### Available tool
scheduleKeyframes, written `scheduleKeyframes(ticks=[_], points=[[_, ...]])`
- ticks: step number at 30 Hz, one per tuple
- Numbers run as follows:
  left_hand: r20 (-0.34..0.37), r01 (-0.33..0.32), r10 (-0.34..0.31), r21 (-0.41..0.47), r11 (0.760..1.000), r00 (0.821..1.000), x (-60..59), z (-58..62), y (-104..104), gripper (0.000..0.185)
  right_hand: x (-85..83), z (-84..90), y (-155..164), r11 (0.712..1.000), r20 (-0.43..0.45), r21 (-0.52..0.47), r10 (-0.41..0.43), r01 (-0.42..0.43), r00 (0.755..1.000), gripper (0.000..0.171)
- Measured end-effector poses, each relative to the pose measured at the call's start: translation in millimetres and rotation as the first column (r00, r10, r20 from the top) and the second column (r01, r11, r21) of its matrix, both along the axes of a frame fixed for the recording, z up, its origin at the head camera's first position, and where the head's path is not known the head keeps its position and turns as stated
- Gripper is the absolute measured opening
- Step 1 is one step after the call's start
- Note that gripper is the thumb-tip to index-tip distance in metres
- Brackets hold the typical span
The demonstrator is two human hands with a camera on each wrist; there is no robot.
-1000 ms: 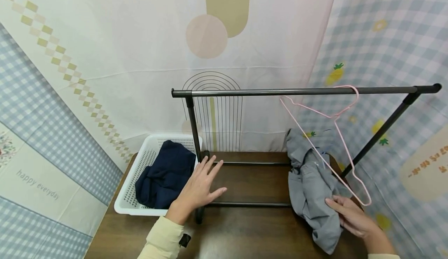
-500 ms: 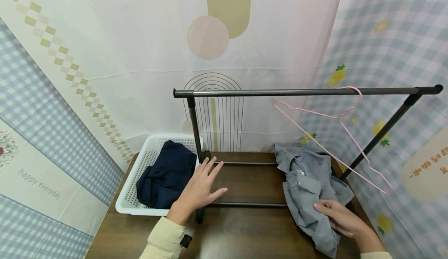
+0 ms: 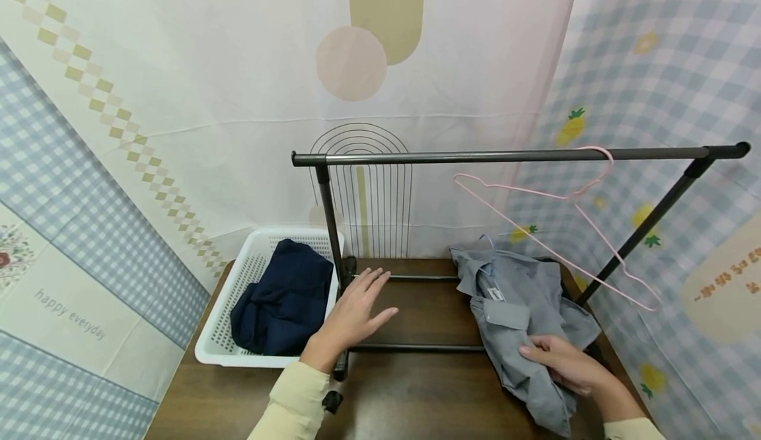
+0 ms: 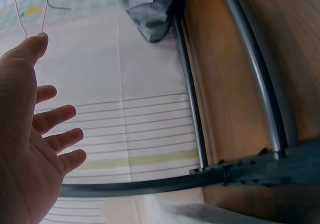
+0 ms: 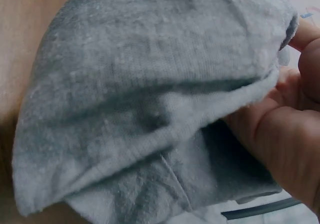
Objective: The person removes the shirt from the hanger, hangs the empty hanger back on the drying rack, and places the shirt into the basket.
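A grey collared shirt (image 3: 517, 321) with a chest pocket hangs low on the right of the head view. A thin blue hanger hook (image 3: 489, 240) pokes up at its collar. My right hand (image 3: 565, 364) pinches the shirt's front, thumb on top, and its cloth fills most of the right wrist view. My left hand (image 3: 353, 318) is spread with straight fingers beside the left post of the black clothes rack (image 3: 440, 158), holding nothing; the left wrist view shows its bare palm (image 4: 25, 149). A pink hanger (image 3: 571, 197) hangs from the rail above the shirt.
A white perforated basket (image 3: 208, 334) with folded dark navy cloth (image 3: 285, 301) stands left of the rack. The rack's lower bars (image 3: 422, 347) cross over the brown wooden table (image 3: 428, 394). Patterned curtains (image 3: 464, 50) close off the back and sides.
My right hand has moved left with the shirt, whose collar and blue hook now show. The pink hanger has swung and turned. My left hand has shifted slightly right.
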State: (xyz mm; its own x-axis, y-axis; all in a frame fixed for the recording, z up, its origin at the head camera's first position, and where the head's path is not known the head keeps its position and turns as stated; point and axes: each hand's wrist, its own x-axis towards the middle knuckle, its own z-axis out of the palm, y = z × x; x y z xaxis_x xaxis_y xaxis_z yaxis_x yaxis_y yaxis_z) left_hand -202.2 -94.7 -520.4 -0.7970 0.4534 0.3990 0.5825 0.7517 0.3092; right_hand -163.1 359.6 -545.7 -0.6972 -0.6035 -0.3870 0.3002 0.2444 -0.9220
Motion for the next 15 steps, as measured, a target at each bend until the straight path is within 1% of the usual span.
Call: scheduleKeyframes(ticks=[3,8,13,15], points=[[0.003,0.008,-0.008,0.009,1.0,1.0,-3.4,3.4,4.5,0.072,-2.6,6.0,-4.6,0.999,-0.019,-0.016,0.027,-0.027,0.999,0.026],[-0.014,0.034,-0.034,0.03,0.999,0.999,-10.2,14.7,11.2,0.072,-7.0,16.4,-10.8,0.998,-0.069,-0.019,0.058,-0.06,0.996,0.046],[-0.036,0.052,-0.051,0.04,0.998,0.998,-17.2,29.7,17.4,0.069,-13.3,25.2,-17.9,0.996,-0.106,-0.014,0.083,-0.084,0.991,0.043],[-0.037,0.055,-0.053,0.049,0.997,0.998,-19.2,35.6,19.9,0.067,-15.5,28.8,-20.5,0.995,-0.12,-0.022,0.096,-0.099,0.988,0.046]])
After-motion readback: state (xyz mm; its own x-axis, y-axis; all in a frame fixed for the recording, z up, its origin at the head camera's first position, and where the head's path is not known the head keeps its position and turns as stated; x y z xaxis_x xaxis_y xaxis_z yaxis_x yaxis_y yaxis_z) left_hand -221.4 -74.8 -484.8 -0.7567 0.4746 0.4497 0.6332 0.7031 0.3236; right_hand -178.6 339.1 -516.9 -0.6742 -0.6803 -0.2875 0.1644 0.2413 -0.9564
